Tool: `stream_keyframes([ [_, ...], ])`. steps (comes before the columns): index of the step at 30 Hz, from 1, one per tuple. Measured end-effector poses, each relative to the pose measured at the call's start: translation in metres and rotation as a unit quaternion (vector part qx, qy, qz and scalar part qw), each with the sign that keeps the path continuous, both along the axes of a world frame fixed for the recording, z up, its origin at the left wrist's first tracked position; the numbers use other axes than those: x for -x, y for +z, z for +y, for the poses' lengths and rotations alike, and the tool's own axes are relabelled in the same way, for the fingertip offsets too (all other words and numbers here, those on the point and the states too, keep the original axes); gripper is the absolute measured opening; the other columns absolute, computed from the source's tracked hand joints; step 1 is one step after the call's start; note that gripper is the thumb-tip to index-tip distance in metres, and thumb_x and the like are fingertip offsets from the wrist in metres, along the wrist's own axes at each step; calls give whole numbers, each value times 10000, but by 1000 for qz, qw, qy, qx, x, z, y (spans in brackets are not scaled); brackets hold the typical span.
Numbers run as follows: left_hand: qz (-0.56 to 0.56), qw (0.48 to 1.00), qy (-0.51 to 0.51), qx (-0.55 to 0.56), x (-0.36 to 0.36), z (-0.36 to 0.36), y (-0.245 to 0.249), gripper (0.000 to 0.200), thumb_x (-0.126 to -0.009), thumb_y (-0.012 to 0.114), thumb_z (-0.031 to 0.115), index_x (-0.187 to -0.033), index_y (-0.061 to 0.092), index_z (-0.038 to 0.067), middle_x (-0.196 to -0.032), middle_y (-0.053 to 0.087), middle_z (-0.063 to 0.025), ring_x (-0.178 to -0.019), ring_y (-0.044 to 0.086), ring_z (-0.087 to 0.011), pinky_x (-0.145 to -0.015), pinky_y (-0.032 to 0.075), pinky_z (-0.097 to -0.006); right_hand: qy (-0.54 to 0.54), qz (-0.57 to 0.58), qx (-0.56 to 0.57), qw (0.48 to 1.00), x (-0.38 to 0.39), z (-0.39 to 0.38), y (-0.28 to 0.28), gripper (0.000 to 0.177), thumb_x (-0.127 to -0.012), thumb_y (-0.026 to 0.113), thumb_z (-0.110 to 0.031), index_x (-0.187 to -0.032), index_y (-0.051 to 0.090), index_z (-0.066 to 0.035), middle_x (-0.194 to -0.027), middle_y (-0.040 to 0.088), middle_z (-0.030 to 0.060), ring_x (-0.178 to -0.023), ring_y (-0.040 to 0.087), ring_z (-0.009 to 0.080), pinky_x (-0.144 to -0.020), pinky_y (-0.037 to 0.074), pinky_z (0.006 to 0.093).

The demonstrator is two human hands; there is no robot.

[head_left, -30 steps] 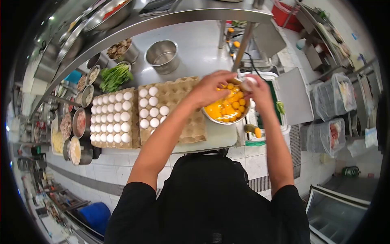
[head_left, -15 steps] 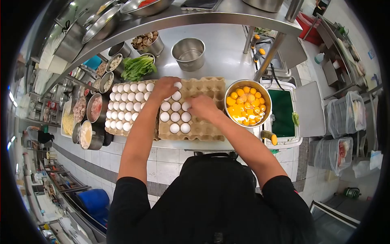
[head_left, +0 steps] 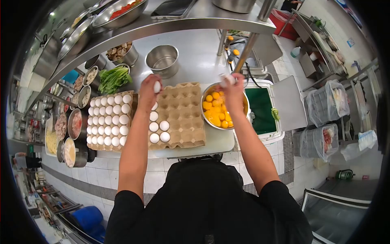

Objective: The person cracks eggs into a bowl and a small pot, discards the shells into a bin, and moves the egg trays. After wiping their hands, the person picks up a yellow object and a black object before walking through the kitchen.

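Observation:
My left hand (head_left: 149,91) holds a white egg (head_left: 157,86) in closed fingers, above the upper left of a half-filled cardboard tray (head_left: 183,118). Several white eggs stand in that tray's left columns. Over the far rim of a metal pot (head_left: 206,117) of yolks (head_left: 217,107), my right hand (head_left: 232,87) has its fingers closed round a white egg (head_left: 227,79), blurred by motion; whether its shell is whole I cannot tell. Left of the half-filled tray lies a second tray full of white eggs (head_left: 108,120).
An empty metal pot (head_left: 162,61) stands behind the trays, with leafy greens (head_left: 114,79) to its left. A steel shelf (head_left: 183,25) crosses overhead, its post (head_left: 248,51) behind the yolk pot. Right of that pot is a green-lined bin (head_left: 260,110).
My right hand has moved from the tray to over the yolk pot, now with an egg. My left hand has lifted an egg. Fewer eggs stand in the half-filled tray, and the view has shifted.

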State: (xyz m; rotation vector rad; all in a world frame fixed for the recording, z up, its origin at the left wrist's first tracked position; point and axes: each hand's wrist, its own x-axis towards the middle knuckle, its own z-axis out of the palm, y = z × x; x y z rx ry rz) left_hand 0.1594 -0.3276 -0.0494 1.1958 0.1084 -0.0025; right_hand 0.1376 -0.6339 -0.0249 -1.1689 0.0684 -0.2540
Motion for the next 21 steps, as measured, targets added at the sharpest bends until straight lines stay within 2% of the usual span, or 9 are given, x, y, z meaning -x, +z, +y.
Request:
stream_keyframes([
  [2, -35, 998, -51, -28, -2, -49, 7, 240, -912, 625, 176, -1127, 640, 68, -821, 619, -26, -633, 603, -108, -501, 464, -231, -175, 35, -79, 981, -32, -36, 3, 255, -989, 505, -275, -1142, 400, -100, -853, 541, 79, -603, 560, 169, -497, 468, 280],
  [5, -36, 982, -135, -124, -6, -122, 34, 355, -903, 643, 159, -1241, 611, 58, -978, 638, -44, -639, 582, -88, -510, 464, -226, -301, 89, -38, 949, -66, -57, -6, 290, -1005, 457, -309, -1217, 398, -120, -822, 513, 64, -606, 528, 156, -498, 441, 278],
  [6, -45, 974, -166, -148, -7, -142, 40, 379, -900, 656, 161, -1258, 600, 50, -1049, 635, -60, -633, 565, -84, -514, 451, -224, -252, 94, -31, 963, -73, -56, -14, 303, -1003, 461, -289, -1260, 423, -133, -822, 519, 46, -646, 526, 144, -529, 446, 279],
  [7, -47, 973, -171, -148, -12, -159, 40, 379, -900, 656, 161, -1258, 600, 50, -1049, 635, -60, -633, 565, -84, -514, 451, -224, -109, 133, -24, 985, -75, -60, -12, 294, -993, 492, -272, -1240, 481, -114, -828, 538, 33, -657, 531, 134, -545, 444, 274],
  [10, -99, 954, -198, -202, -23, -195, 39, 463, -846, 718, 194, -1280, 609, 72, -1103, 650, -52, -581, 556, -78, -516, 464, -230, -87, 152, -50, 983, -59, -73, 1, 301, -981, 532, -239, -1244, 517, -96, -837, 562, 25, -639, 529, 123, -553, 457, 275],
  [13, -142, 921, -241, -271, -23, -206, 51, 499, -844, 715, 132, -1322, 579, 84, -1157, 622, -30, -651, 549, -57, -551, 465, -218, 33, 112, -134, 984, -21, -84, 9, 297, -978, 567, -221, -1238, 551, -78, -852, 604, 31, -637, 551, 116, -579, 483, 268],
  [15, -190, 901, -248, -300, -25, -208, 44, 478, -817, 742, 147, -1277, 625, 98, -1075, 667, -18, -706, 571, -52, -602, 483, -216, 177, 159, -96, 966, 3, -85, 15, 281, -984, 579, -239, -1199, 590, -59, -873, 641, 39, -656, 580, 113, -606, 500, 260],
  [18, -178, 872, -288, -353, -6, -203, 40, 367, -798, 735, 164, -1148, 696, 62, -915, 708, -27, -787, 622, -97, -729, 509, -265, 222, 175, -41, 958, 13, -94, -3, 291, -988, 583, -240, -1177, 610, -21, -892, 657, 40, -682, 602, 104, -625, 519, 239],
  [21, -168, 862, -276, -390, 12, -198, 32, 391, -782, 697, 178, -1146, 682, 38, -924, 709, -52, -788, 628, -115, -746, 508, -281, 256, 193, 13, 947, 21, -91, -11, 320, -992, 578, -226, -1222, 601, -5, -909, 651, 37, -665, 585, 93, -635, 524, 230],
])
